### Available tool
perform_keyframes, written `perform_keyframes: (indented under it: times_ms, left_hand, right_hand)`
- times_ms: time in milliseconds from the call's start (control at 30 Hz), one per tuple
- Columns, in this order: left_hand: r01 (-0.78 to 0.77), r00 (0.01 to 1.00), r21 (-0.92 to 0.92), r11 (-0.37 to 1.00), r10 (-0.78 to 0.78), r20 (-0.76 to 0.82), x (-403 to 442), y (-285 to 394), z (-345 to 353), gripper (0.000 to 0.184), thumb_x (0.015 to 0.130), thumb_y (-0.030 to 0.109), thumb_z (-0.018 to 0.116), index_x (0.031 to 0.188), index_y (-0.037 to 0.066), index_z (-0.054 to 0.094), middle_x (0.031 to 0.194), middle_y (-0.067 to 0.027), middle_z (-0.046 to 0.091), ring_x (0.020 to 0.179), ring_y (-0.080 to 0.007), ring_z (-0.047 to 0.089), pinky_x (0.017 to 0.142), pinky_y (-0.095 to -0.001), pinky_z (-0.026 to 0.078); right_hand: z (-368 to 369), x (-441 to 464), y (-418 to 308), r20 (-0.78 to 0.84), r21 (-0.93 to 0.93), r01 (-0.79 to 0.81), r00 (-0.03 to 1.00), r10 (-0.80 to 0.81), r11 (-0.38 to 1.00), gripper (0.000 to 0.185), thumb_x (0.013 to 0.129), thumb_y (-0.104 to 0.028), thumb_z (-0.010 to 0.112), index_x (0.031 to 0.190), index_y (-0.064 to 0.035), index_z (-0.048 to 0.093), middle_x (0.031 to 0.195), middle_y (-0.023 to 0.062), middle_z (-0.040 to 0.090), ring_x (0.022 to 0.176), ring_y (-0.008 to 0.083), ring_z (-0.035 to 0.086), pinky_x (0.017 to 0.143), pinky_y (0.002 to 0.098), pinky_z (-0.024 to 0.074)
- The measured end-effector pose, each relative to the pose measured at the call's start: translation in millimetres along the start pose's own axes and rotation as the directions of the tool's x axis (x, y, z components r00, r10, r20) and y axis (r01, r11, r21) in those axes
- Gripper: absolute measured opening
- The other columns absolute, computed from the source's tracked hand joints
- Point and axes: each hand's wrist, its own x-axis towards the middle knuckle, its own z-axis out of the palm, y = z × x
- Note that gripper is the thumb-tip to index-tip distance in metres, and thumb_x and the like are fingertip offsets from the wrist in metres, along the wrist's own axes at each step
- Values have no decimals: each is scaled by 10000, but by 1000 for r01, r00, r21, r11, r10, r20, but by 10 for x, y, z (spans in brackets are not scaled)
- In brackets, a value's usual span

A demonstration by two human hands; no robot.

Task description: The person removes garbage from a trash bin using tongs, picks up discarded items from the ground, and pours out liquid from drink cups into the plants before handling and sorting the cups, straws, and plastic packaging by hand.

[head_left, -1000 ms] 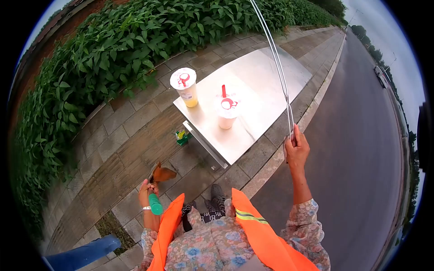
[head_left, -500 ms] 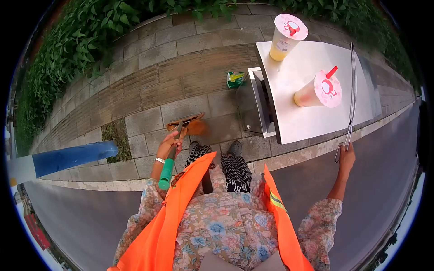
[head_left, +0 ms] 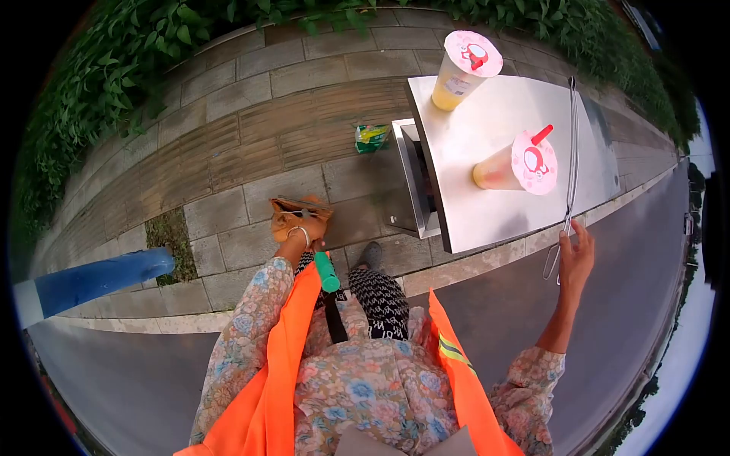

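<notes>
In the head view, the left hand [head_left: 309, 228] is curled on a green-handled tool [head_left: 327, 271], its fingers mostly hidden, with an orange-brown piece [head_left: 280, 223] right by it. The right hand [head_left: 576, 251] pinches the near end of long metal tongs [head_left: 570, 204], which reach forward over a metal box [head_left: 464, 220] standing ahead, mostly between the hands. On its top, the nearer cup [head_left: 500, 172] sits just left of the tongs; the farther cup [head_left: 450, 90] is beyond. A green-and-yellow packet [head_left: 371, 138] lies on the paving ahead of the left hand, and a blue post [head_left: 103, 280] juts in to its left. Both pink lids carry a round red-and-white emblem; the farther cup's white label and the trousers' [head_left: 386, 300] white lettering are too small to read.
</notes>
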Motion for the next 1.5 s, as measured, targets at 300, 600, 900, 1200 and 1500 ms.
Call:
perform_keyframes:
  times_ms: [300,600,900,1200,1500]
  left_hand:
    - [-23,1000,-115,993,22,-8,616,1025,861,161,887,74,476,882,-40,590,769,-160,625,651,-227,621,525,-332,519]
    - [-311,950,-645,699,248,-189,1144,1093,1548,135,867,168,565,956,67,583,773,-88,572,635,-228,589,558,-380,543]
    - [-748,652,160,644,758,0,1885,1016,1765,156,863,160,550,966,47,584,906,-109,671,694,-257,603,630,-338,560]
    - [-580,813,-141,802,580,-46,1183,1344,1505,576,941,471,445,1448,227,325,1563,-17,93,1126,-286,546,790,-423,533]
    - [-670,521,594,445,852,-50,1072,1860,920,547,865,210,557,1385,136,406,1464,-206,317,1344,-336,323,1104,-379,278]
  right_hand:
    - [-175,-113,-48,113,74,-69,992,61,995,297,832,-82,621,1127,-50,609,1104,134,595,957,257,585,769,333,492]
    - [-129,124,-437,45,242,147,986,-162,959,311,810,-13,630,1119,-39,620,1098,132,606,874,208,602,739,306,498]
    - [91,432,-801,-16,419,326,936,-352,847,474,751,-29,676,1213,-25,567,1134,150,590,945,231,601,748,314,517]
    - [204,571,-979,-37,527,375,907,-420,763,609,678,34,553,1283,-22,507,1208,156,548,1082,264,565,824,347,510]
    - [204,531,-1097,10,513,332,920,-393,791,634,662,14,514,1295,-24,502,1218,150,544,1115,265,548,893,353,474]
